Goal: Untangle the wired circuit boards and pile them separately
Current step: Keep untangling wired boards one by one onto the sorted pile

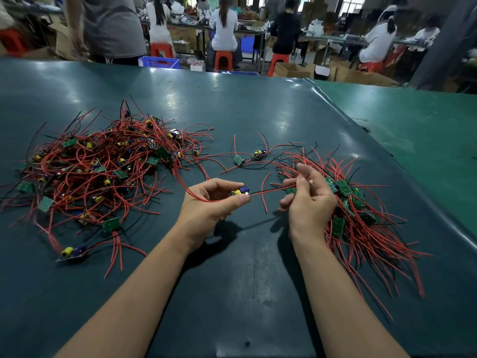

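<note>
Starting left of your held board [240, 191], the big tangled heap [98, 164] waits. Your left hand [211, 202] pinches that board tight. Right of it, your right hand [307, 200] pinches its wires [268, 191], with the sorted pile [361, 223] beyond. Pull hard and a wire caught in the heap could drag more boards along.

head view: single wide-angle camera worn at head height | faced forward and down over the dark green matted worktable [258, 112] | sat close above both bare forearms | far rim took in seated workers on orange plastic stools [223, 60]
</note>
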A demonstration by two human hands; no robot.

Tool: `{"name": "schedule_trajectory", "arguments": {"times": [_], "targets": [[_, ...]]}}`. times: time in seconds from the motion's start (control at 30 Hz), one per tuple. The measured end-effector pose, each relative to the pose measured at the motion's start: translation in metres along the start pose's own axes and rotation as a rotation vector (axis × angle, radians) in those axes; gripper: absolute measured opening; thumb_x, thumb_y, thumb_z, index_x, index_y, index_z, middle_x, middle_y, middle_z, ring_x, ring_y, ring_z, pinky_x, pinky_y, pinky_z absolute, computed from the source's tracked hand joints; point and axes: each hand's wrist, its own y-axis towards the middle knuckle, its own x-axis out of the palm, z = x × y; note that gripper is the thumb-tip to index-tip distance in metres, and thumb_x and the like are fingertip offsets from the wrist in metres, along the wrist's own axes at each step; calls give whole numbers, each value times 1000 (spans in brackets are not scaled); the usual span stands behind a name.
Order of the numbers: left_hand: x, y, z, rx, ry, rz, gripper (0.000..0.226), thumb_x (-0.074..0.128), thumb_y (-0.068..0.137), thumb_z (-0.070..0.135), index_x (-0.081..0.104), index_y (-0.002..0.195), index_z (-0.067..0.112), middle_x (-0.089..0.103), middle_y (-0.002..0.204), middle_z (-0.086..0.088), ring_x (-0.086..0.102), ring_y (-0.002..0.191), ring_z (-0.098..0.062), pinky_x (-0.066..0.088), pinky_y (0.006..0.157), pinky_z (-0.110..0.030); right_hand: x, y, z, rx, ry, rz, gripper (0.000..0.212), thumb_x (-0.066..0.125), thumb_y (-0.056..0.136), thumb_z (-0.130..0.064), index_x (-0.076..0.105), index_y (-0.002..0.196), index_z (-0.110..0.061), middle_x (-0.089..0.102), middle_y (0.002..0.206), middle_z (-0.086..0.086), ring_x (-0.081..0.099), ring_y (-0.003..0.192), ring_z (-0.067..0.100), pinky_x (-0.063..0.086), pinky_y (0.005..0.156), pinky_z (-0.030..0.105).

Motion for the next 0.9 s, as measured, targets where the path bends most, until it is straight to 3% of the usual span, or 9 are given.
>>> {"name": "schedule_trajectory", "arguments": {"times": [0.13, 0.3, 0.47, 0.57, 0.6, 0.67, 0.73, 0.8, 0.9], "targets": [[-2, 1, 1, -5, -46, 28, 37, 85, 50, 33, 77, 82, 16, 72, 85, -24, 46, 52, -10, 36, 48, -16, -1, 1, -3, 4, 134, -5, 19, 45, 103, -10, 63, 105, -17, 69, 65, 1, 49, 34, 10, 43, 37, 21], [1, 2, 0, 13, -81, 38, 35, 84, 56, 28, 75, 86, 13, 72, 82, -17, 47, 50, -10, 35, 46, -17, 1, 1, -3, 69, 181, 26, 19, 48, 100, -5, 64, 98, -15, 67, 59, 1, 46, 32, 8, 39, 34, 19], [-7, 10, 4, 65, -278, 271, 30, 75, 68, 27, 65, 91, 10, 72, 73, 0, 59, 62, -7, 41, 60, -19, 6, -6, 4, 118, -22, -139, 21, 59, 96, -9, 55, 115, -16, 70, 75, -2, 58, 44, 12, 44, 37, 23], [-10, 11, 6, 59, -332, 339, 23, 72, 66, 34, 62, 78, 17, 68, 68, 7, 57, 66, -6, 43, 68, -20, 5, -6, 5, 81, -154, -86, 14, 65, 93, -22, 62, 107, -21, 65, 84, -4, 60, 55, 11, 47, 49, 27], [-11, 11, 7, 44, -376, 328, 26, 72, 64, 36, 58, 74, 18, 68, 69, 7, 59, 68, -7, 45, 71, -21, 4, -4, 3, 110, -97, -68, 6, 64, 94, -23, 64, 99, -20, 66, 79, -3, 58, 54, 10, 47, 48, 26], [-12, 11, 9, -8, -510, 228, 26, 71, 68, 33, 52, 75, 17, 69, 75, 2, 65, 75, -11, 53, 72, -22, 3, -3, -3, 238, 78, -79, 13, 61, 96, -22, 68, 86, -16, 66, 68, -3, 54, 47, 7, 42, 41, 20], [-12, 9, 12, -100, -582, 117, 22, 67, 73, 29, 51, 79, 14, 66, 71, -1, 65, 66, -12, 54, 60, -17, 2, -4, -7, 338, 196, -144, 16, 60, 96, -17, 70, 83, -15, 65, 65, -2, 51, 44, 7, 37, 38, 16], [-7, 4, 13, -174, -509, 51, 24, 68, 70, 30, 54, 79, 12, 62, 64, 0, 60, 50, -9, 47, 44, -13, 3, -8, -8, 345, 160, -272, 14, 63, 94, -15, 72, 83, -13, 62, 65, 0, 48, 43, 7, 34, 37, 16], [0, 0, 6, -146, -237, -27, 26, 72, 64, 38, 69, 73, 13, 58, 58, -2, 50, 44, -9, 42, 41, -17, 7, -17, -6, 341, 10, -514, 22, 65, 90, -31, 77, 82, -14, 60, 63, -1, 41, 44, 8, 29, 38, 16]]}}
